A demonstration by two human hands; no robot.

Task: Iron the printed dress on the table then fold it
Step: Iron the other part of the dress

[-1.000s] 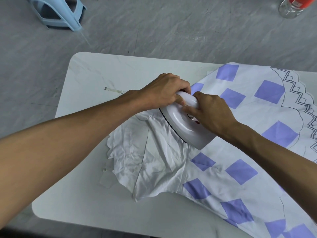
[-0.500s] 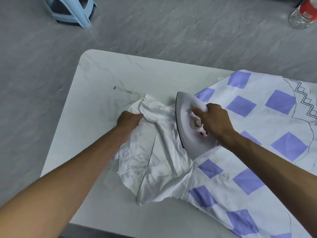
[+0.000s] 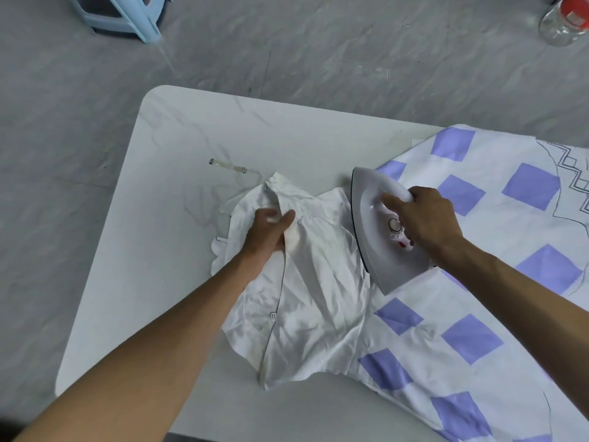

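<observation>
printed dress runs off right and bottom edges, hem out of view. left hand fingertips motion-blurred, can't tell if pinching the dress or just pressing. right hand covers the iron handle; dial markings too small to read. blue stool upper left and bottle upper right cropped by top edge.
</observation>
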